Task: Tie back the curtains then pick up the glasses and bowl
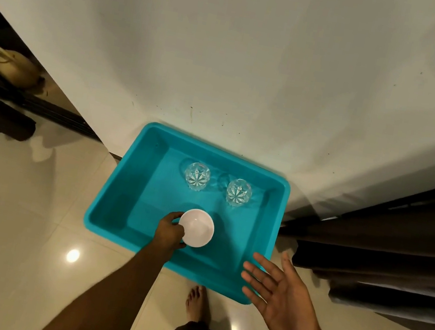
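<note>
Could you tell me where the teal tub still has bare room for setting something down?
The tub's left half is bare, left of the white bowl held by the left hand. The far right is crowded by two glasses.

Left hand (171,232): arm extended forward and down, fingers curled shut in a grip at the near-left rim of the bowl (196,228). Right hand (280,290): open, palm up, fingers spread, empty; orange thread at wrist
</note>
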